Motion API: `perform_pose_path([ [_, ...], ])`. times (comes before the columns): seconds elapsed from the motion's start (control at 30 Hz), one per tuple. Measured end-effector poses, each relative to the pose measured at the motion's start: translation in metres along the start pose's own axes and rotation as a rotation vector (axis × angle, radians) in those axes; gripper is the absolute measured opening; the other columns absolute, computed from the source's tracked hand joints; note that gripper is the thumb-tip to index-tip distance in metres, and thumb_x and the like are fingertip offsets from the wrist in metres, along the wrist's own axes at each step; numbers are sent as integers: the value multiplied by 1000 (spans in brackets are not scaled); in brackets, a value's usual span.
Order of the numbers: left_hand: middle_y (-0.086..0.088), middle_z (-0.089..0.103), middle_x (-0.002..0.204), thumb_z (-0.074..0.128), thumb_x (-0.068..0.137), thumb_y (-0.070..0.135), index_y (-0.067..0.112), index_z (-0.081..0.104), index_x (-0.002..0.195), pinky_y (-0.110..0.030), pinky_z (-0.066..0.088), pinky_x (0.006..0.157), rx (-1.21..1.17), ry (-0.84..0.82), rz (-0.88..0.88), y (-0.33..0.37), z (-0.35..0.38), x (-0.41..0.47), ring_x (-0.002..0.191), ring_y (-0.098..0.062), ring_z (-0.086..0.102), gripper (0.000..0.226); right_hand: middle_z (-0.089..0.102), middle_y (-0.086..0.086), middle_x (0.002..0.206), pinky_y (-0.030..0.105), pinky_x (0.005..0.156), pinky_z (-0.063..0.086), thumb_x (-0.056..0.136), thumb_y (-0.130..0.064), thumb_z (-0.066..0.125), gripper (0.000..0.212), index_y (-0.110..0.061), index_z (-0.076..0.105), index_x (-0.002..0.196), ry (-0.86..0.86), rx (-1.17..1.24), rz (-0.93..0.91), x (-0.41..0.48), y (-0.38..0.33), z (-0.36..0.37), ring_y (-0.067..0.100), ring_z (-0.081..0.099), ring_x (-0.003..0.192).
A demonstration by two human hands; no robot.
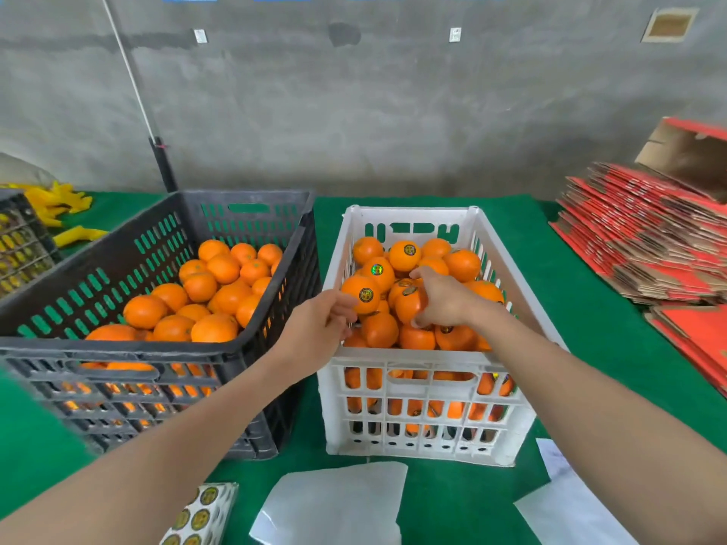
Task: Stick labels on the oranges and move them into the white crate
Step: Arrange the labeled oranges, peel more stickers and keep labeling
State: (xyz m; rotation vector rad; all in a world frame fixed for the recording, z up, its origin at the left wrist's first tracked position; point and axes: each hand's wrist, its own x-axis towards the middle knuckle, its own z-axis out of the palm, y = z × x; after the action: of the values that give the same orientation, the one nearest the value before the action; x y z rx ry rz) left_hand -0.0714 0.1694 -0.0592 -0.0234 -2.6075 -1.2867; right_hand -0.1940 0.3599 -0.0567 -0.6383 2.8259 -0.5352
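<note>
The white crate [429,418] stands right of centre, heaped with labelled oranges. My right hand [442,298] grips a labelled orange [409,304] on top of that heap. My left hand [320,326] reaches over the crate's near left corner and its fingers hold another labelled orange [364,295] at the pile's left side. A black crate [165,359] to the left holds several unlabelled oranges [220,285]. A sheet of round gold labels [198,517] lies at the near edge of the green table.
White backing sheets [334,505] lie in front of the white crate, another [570,505] at the near right. Flattened red cartons [649,238] are stacked at the right. A dark crate [19,238] and yellow strips [63,206] sit far left. A grey wall stands behind.
</note>
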Motion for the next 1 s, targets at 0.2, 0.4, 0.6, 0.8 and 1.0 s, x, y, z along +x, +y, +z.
perform_pose_path([
  [0.2, 7, 60, 88, 52, 90, -5, 14, 59, 110, 0, 41, 69, 84, -3, 57, -1, 1, -4, 80, -1, 55, 28, 52, 8, 132, 25, 92, 41, 82, -13, 69, 55, -12, 46, 133, 410, 48, -88, -41, -27, -6, 21, 49, 120],
  [0.4, -3, 63, 93, 49, 91, -6, 5, 61, 111, -6, 44, 71, 39, -17, 30, 4, -2, -4, 82, -11, 56, 26, 64, -3, 74, 21, 59, 46, 86, -19, 58, 14, -11, 66, 80, 344, 420, -458, -130, -70, 63, 6, 56, 65],
  [0.6, -3, 55, 93, 47, 91, -11, 0, 61, 110, -15, 41, 73, -73, 58, 85, 11, -1, -20, 82, -7, 49, 27, 32, 9, 149, 33, 111, 26, 86, -36, 65, 75, -9, 28, 145, -397, 23, -283, -116, -79, 167, 22, 31, 136],
  [0.8, 4, 57, 96, 53, 86, -9, 5, 63, 100, -8, 44, 80, 42, 281, 311, -37, -10, -98, 87, 3, 53, 22, 53, 17, 127, 39, 97, 42, 81, -24, 70, 59, -3, 45, 130, -387, -148, -162, -99, -93, 206, 34, 49, 118],
  [1.0, -2, 60, 122, 62, 89, 14, 12, 53, 129, -13, 42, 81, 267, -318, -326, -107, 12, -140, 105, -16, 57, 41, 60, 15, 112, 38, 84, 45, 94, -22, 47, 29, -9, 51, 119, -119, -130, -125, -120, -95, 202, 34, 56, 103],
])
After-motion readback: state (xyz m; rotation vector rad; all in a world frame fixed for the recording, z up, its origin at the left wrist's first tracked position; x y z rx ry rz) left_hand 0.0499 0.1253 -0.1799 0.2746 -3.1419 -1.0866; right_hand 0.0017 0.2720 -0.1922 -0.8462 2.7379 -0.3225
